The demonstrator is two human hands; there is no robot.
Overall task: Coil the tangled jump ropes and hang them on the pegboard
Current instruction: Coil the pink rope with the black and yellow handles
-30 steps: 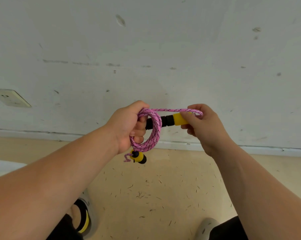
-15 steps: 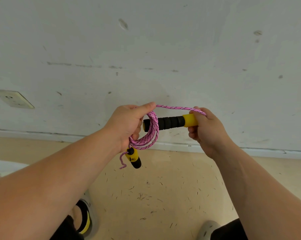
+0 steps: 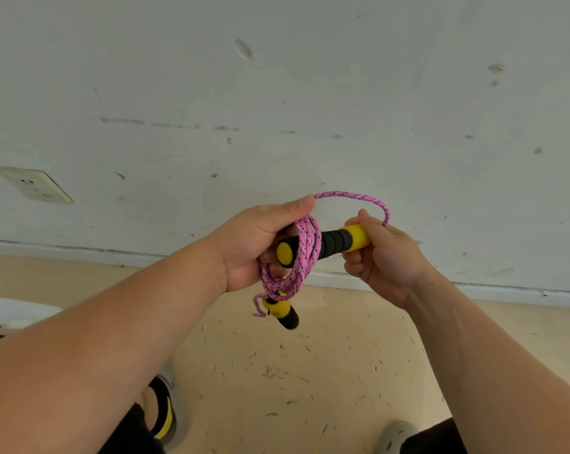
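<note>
You stand at a scuffed white wall (image 3: 310, 77), coiled pink jump rope (image 3: 305, 257) in both hands.
The tan floor (image 3: 310, 371), strewn with dark flecks, meets the wall at a pale baseboard (image 3: 80, 252); a socket (image 3: 34, 188) sits at the wall's left. Your left hand (image 3: 247, 247) clasps the rope's loops above the floor; your right hand (image 3: 385, 257) grips the yellow-and-black handle (image 3: 342, 239) poked through them. The second handle (image 3: 282, 314) dangles below.
</note>
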